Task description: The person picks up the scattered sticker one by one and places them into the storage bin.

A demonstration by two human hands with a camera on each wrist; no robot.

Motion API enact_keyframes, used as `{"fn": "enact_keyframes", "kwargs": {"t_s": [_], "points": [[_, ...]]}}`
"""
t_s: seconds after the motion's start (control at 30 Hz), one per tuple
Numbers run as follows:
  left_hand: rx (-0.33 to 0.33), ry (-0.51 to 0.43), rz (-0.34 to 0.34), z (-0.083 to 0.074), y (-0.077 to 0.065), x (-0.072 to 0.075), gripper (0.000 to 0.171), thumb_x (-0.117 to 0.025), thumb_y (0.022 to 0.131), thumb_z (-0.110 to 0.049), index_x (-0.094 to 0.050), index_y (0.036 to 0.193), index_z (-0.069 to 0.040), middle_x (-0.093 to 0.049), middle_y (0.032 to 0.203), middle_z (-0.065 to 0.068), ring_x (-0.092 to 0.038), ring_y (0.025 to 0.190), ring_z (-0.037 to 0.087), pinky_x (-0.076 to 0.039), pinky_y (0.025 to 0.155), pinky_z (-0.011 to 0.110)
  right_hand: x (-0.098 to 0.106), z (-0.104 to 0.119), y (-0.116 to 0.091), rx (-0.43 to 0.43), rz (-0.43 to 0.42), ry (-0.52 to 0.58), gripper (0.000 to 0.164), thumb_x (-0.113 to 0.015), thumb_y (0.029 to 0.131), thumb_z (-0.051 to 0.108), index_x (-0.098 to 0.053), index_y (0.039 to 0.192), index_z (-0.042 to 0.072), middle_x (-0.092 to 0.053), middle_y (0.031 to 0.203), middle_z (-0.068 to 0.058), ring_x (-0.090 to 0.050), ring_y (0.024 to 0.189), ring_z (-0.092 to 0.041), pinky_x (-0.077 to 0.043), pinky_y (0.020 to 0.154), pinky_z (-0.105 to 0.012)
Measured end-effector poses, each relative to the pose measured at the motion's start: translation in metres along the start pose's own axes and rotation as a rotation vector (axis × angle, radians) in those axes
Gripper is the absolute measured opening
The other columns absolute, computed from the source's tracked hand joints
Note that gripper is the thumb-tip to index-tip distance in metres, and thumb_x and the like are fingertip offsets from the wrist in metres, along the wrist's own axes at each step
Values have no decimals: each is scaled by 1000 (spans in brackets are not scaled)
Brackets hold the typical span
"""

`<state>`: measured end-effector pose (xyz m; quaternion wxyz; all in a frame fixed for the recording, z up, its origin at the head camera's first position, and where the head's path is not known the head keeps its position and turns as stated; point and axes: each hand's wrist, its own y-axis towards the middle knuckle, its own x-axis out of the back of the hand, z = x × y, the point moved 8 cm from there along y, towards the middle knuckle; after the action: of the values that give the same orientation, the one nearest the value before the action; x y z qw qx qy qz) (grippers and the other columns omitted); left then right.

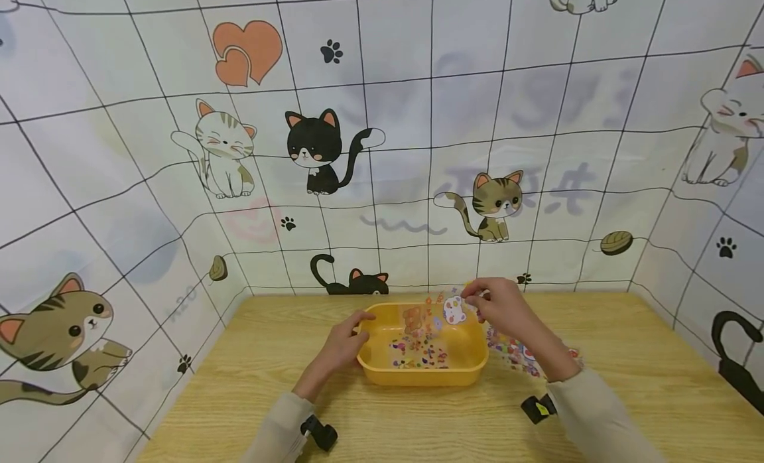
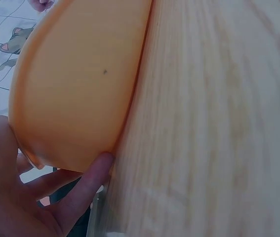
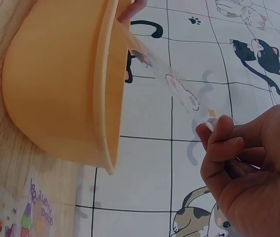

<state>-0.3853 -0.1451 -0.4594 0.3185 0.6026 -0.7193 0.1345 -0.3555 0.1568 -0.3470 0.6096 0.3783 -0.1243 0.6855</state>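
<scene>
A yellow plastic basin (image 1: 424, 378) stands on the wooden table. My left hand (image 1: 344, 343) holds its left end at the rim; in the left wrist view, fingers (image 2: 93, 180) lie against the orange-looking end wall. Between thumb and fingertips, my right hand (image 1: 498, 307) pinches the corner of a clear sticker sheet (image 1: 455, 310) printed with a white bear and a brown bear. The sheet slants down over the basin in the right wrist view. Inside the basin, small colourful stickers (image 1: 418, 350) lie on the bottom.
More clear sticker sheets (image 1: 519, 353) lie on the table right of the basin, partly under the right forearm. A cat-print cloth (image 1: 406, 171) with a grid pattern hangs behind and at both sides of the wooden table (image 1: 262, 370).
</scene>
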Motion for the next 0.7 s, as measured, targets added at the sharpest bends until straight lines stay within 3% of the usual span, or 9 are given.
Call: {"fn": "enact_keyframes", "kwargs": {"t_s": [0.47,0.7], "points": [[3,-4,5,-2,3,1,37,-54,99,-11,-64,134,-16,-55,151,17,-69,107,32,-59,81,40,-28,18,17,-15,155,-20,18,-59,101,2,-73,110,-2,-74,105,-17,-63,59,-14,-53,56,-30],[20,-8,10,1,3,-1,38,-54,98,-12,-63,135,-16,-56,150,15,-68,107,29,-59,85,40,-47,18,23,-16,238,-1,19,-60,101,3,-73,112,-4,-74,99,-14,-63,59,-14,-56,57,-32]]}}
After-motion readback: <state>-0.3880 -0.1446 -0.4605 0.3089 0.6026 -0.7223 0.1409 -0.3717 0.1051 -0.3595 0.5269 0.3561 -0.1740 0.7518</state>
